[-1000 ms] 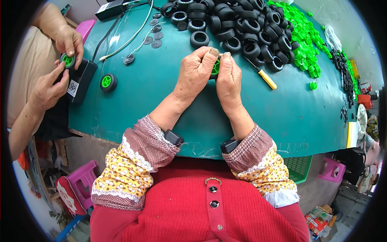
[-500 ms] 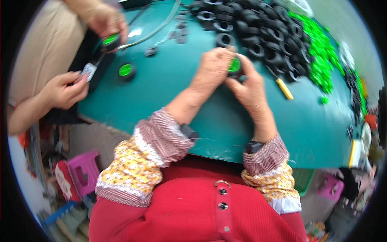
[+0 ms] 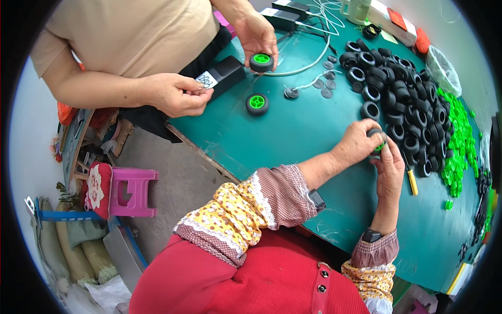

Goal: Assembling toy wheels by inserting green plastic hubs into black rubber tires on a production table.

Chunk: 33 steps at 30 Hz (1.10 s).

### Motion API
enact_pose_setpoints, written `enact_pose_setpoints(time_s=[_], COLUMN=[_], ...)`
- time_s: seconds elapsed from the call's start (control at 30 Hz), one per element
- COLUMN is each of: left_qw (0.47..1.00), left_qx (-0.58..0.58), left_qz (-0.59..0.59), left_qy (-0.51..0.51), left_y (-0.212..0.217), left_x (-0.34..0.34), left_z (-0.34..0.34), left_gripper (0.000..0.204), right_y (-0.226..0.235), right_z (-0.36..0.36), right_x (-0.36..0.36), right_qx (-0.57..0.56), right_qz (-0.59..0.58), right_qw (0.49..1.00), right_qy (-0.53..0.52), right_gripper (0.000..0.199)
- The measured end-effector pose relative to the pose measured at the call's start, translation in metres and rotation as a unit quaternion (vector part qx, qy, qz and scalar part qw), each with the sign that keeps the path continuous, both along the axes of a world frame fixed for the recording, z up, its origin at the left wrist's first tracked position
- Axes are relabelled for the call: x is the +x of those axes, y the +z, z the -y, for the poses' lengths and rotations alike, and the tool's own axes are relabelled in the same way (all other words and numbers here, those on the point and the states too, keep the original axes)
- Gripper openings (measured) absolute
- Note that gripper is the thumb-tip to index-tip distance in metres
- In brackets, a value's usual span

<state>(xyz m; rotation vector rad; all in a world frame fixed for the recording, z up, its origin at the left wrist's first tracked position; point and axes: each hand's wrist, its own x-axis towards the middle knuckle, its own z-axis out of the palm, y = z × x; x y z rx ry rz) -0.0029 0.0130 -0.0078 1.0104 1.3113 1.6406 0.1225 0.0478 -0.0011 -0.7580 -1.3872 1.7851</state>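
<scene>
My left hand [image 3: 356, 142] and my right hand [image 3: 390, 170] are both closed around a small toy wheel [image 3: 376, 140], a black tyre with a green hub. They hold it just above the green table [image 3: 308, 141], beside the near edge of a heap of black tyres [image 3: 402, 89]. Part of the wheel is hidden behind my fingers. A single tyre [image 3: 369, 110] lies just beyond my left hand. Close to my right hand, a screwdriver with a yellow handle [image 3: 413, 182] rests on the table.
Green hubs [image 3: 457, 141] are piled at the right. At the left, a co-worker's hand [image 3: 256, 34] holds a wheel [image 3: 261, 62]; the other hand [image 3: 180, 95] is at a white label by a black box [image 3: 230, 73]. Another wheel [image 3: 257, 104] lies nearby. A pink stool [image 3: 137, 191] stands on the floor.
The view has swung left, so the table and my hands appear farther right and more of the co-worker shows. Both my hands still hold the wheel.
</scene>
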Motion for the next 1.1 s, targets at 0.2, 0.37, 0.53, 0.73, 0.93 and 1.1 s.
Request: enact_pose_setpoints(time_s=[0.2,0.37,0.53,0.73,0.93,1.1], left_qw=[1.000,1.000,1.000,0.996,0.998,0.998], left_qx=[0.002,-0.001,0.007,-0.048,-0.018,-0.032], left_qz=[-0.021,-0.026,-0.021,0.024,0.000,0.009], left_qy=[0.008,-0.001,-0.008,-0.065,-0.060,-0.055], left_y=[0.0012,0.0000,-0.0031,0.0022,-0.0032,-0.0004], left_x=[-0.0008,-0.0018,0.0000,-0.0040,-0.0021,-0.0018], left_z=[0.0002,-0.0001,-0.0028,0.0001,-0.0030,-0.0010], left_gripper=[0.019,0.019,0.021,0.021,0.022,0.023], right_y=[-0.0039,-0.0023,-0.0034,-0.0026,-0.0016,-0.0012], right_z=[0.0004,0.0023,0.0004,0.0031,0.0036,0.0043], right_x=[-0.0002,-0.0015,0.0003,-0.0039,-0.0037,-0.0042], right_qx=[0.025,0.039,0.064,0.103,0.110,0.104], right_qz=[0.071,0.080,0.101,0.122,0.113,0.117], right_qw=[0.997,0.996,0.993,0.987,0.987,0.987], right_qy=[0.002,-0.008,-0.015,-0.021,-0.028,-0.030], right_gripper=[0.029,0.029,0.028,0.029,0.030,0.032])
